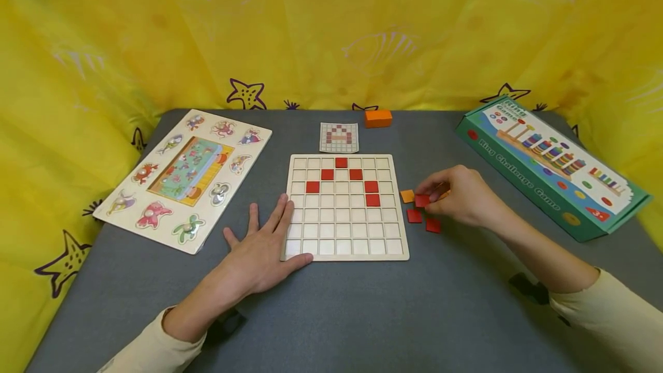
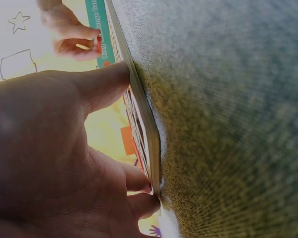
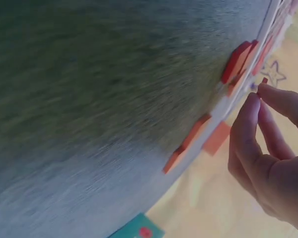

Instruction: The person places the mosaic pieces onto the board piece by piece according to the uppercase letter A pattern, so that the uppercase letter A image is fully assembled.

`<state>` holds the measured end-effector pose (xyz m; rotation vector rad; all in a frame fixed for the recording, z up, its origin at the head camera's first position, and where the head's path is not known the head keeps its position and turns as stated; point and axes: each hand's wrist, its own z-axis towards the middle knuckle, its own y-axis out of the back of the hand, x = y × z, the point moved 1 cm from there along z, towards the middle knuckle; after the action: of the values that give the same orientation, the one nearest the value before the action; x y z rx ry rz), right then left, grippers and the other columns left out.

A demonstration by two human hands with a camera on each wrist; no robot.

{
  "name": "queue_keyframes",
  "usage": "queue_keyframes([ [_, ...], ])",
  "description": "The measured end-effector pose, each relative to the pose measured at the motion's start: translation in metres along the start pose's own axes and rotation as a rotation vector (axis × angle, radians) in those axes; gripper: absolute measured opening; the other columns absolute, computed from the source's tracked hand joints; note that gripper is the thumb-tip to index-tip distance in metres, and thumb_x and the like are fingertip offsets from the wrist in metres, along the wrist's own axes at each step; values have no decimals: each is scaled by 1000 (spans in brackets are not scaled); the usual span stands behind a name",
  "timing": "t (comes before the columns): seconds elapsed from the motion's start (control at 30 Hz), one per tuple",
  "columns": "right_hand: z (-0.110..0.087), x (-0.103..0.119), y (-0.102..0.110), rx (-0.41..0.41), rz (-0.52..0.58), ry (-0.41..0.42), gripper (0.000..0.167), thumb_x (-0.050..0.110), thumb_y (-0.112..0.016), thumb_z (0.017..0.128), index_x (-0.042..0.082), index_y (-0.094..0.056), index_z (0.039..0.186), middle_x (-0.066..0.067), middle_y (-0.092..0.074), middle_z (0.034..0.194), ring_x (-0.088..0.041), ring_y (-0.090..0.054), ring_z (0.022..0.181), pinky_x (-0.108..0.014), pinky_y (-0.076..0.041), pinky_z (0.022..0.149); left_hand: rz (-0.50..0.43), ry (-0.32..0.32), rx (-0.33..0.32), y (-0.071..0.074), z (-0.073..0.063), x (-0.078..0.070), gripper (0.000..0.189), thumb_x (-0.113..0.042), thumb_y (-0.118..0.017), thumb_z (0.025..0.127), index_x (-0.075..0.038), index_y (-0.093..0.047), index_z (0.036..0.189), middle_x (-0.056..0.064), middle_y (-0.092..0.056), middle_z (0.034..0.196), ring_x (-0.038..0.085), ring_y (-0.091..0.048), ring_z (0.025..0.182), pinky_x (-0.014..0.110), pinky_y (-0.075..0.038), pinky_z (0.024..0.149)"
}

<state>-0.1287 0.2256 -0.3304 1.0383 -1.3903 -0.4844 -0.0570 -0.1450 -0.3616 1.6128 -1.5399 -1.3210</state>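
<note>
My left hand point(image 1: 261, 258) rests at the near left corner of a white wooden grid board point(image 1: 346, 257), fingers spread along its left side and thumb on the front edge. The left wrist view shows that thumb point(image 2: 107, 84) against the board's rim. Several red tiles, among them one at the top point(image 1: 341, 163), form an arch in the grid's cells. To the right of the board, my right hand point(image 1: 461, 194) pinches a red square tile point(image 1: 422, 200) between thumb and fingertips. Around it on the table lie an orange tile point(image 1: 407, 196) and two red tiles point(image 1: 433, 225).
A pattern card point(image 1: 339, 147) lies behind the board, and an orange block point(image 1: 378, 118) stands beside it. At left is a sea-animal puzzle board point(image 1: 207, 160). A green Ring Challenge Game box point(image 1: 549, 171) takes up the right side. Yellow cloth point(image 1: 331, 33) surrounds the grey table.
</note>
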Motion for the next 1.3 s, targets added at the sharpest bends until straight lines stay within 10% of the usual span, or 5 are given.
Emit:
queue_keyframes([
  [1.3,70,89,-57,153,219,135,25,5,-89,76,14,-84,99,0,-76,85,-18,-67,79,-31,-57,70,16,1,-2,1,1,-1,107,-74,-57,94,-15,-9,169,3,0,177,60,2,154,96,-6,95],
])
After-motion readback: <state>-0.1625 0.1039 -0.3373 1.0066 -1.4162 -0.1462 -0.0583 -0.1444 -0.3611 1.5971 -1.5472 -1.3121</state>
